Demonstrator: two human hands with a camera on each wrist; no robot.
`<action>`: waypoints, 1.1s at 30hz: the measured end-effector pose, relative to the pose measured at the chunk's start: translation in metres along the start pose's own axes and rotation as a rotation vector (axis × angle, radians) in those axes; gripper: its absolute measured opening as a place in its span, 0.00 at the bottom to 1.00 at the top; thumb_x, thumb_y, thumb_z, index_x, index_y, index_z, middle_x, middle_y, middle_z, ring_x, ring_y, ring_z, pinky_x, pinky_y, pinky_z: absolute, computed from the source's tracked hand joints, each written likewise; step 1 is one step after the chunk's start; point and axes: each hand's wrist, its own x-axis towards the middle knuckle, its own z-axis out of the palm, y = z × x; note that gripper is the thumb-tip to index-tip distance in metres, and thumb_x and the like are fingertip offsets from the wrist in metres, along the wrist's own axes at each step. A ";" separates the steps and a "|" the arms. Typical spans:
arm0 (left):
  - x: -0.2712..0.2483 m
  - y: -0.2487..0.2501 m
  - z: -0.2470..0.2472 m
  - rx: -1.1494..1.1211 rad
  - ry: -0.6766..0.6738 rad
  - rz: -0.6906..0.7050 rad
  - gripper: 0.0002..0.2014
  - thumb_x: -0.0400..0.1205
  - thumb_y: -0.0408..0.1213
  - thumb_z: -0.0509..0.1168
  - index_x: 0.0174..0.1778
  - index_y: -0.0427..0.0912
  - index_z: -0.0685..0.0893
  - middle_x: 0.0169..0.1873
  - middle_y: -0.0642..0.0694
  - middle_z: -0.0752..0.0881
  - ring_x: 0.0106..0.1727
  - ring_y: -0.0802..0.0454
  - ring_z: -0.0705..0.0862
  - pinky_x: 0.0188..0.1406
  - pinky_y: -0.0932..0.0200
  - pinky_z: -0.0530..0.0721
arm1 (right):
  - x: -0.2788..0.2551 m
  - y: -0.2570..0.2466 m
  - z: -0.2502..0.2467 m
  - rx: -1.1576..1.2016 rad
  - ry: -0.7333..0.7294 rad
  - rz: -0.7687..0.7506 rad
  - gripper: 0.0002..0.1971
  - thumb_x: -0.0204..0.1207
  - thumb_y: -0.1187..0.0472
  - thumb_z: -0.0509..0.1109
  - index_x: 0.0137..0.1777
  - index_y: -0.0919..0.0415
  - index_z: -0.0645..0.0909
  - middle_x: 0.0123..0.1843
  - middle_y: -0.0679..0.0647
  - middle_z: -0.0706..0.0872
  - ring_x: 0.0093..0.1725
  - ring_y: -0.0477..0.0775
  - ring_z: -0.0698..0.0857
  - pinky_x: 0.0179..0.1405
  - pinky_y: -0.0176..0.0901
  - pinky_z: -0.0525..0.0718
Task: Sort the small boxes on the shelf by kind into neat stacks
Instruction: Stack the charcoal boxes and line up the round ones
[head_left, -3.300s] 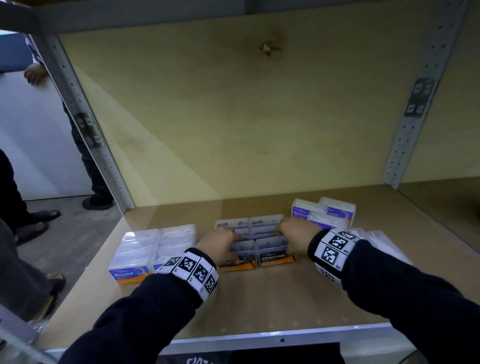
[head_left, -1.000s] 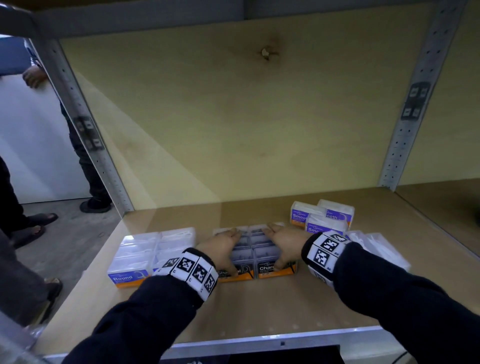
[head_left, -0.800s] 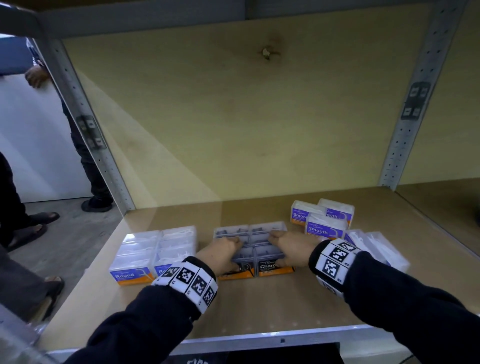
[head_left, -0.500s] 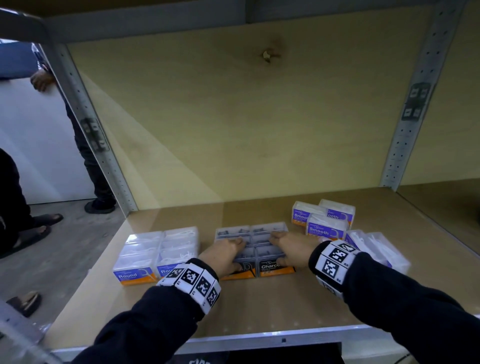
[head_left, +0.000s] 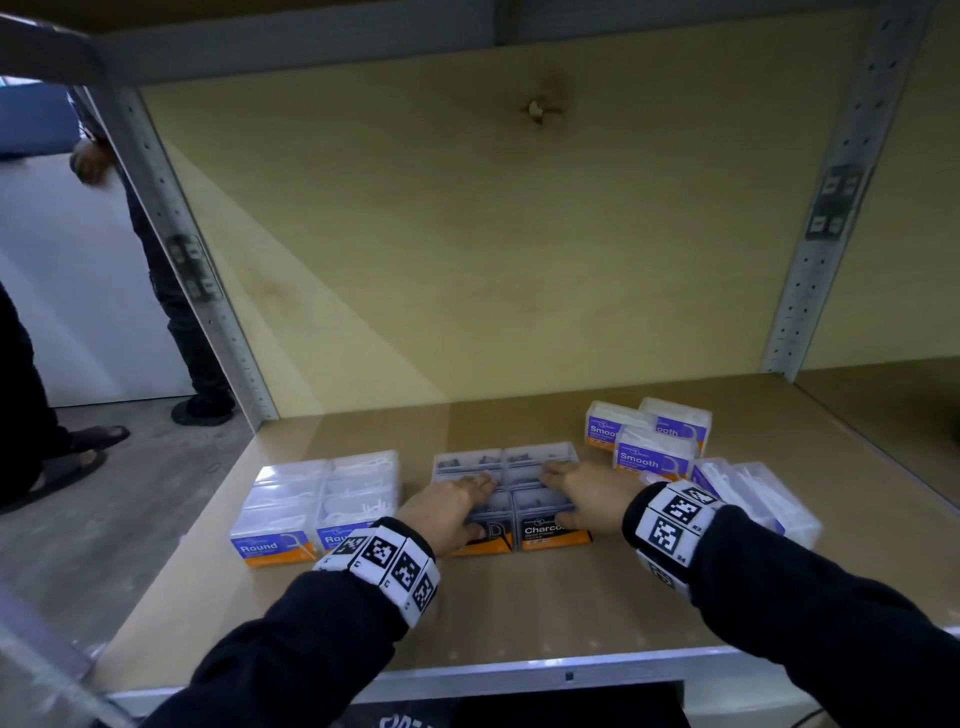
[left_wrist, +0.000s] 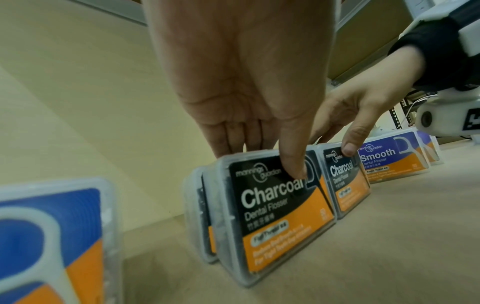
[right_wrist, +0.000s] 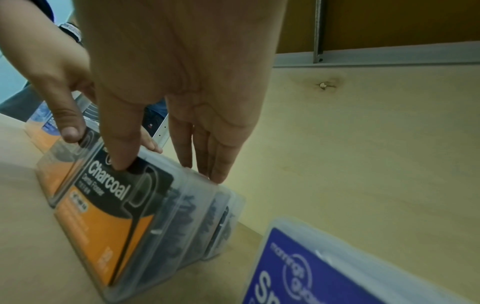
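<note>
Two side-by-side rows of black-and-orange Charcoal boxes (head_left: 540, 467) stand on edge at the middle of the shelf board (head_left: 519, 608). My left hand (head_left: 452, 506) lies flat over the left row, fingers straight along the tops, thumb on the front label (left_wrist: 275, 205). In the same way my right hand (head_left: 584, 493) covers the right row (right_wrist: 111, 216), thumb on its front face. White Round boxes (head_left: 317, 499) form a neat double row at the left. Purple Smooth boxes (head_left: 649, 441) stand loosely grouped at the right.
Clear boxes (head_left: 753, 499) lie on their sides right of my right wrist. Metal uprights (head_left: 826, 208) frame the bay, with a plywood back wall (head_left: 519, 260). People stand on the floor beyond the left upright (head_left: 171, 260).
My hands went from squeezing the sides of the Charcoal block to lying on top of it, then slid slightly toward the front. The boxes have hardly shifted.
</note>
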 end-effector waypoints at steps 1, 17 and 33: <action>0.000 0.000 0.000 -0.004 0.002 -0.003 0.33 0.85 0.41 0.59 0.84 0.45 0.52 0.84 0.49 0.55 0.82 0.50 0.64 0.79 0.57 0.65 | -0.001 0.000 0.000 0.008 0.003 0.000 0.31 0.81 0.56 0.62 0.82 0.62 0.57 0.85 0.55 0.55 0.80 0.58 0.66 0.76 0.51 0.71; -0.028 0.037 0.011 -0.063 0.098 0.146 0.26 0.84 0.38 0.58 0.80 0.47 0.65 0.79 0.50 0.68 0.79 0.50 0.70 0.76 0.56 0.72 | -0.071 0.014 0.028 0.307 0.297 0.087 0.23 0.78 0.58 0.66 0.74 0.55 0.74 0.72 0.53 0.79 0.71 0.51 0.77 0.69 0.39 0.72; 0.013 0.152 0.073 -0.078 0.011 0.254 0.25 0.88 0.40 0.49 0.81 0.38 0.60 0.83 0.42 0.60 0.83 0.49 0.62 0.81 0.58 0.59 | -0.164 0.070 0.124 0.529 0.392 0.558 0.20 0.81 0.58 0.65 0.71 0.64 0.75 0.73 0.56 0.76 0.71 0.55 0.78 0.69 0.38 0.71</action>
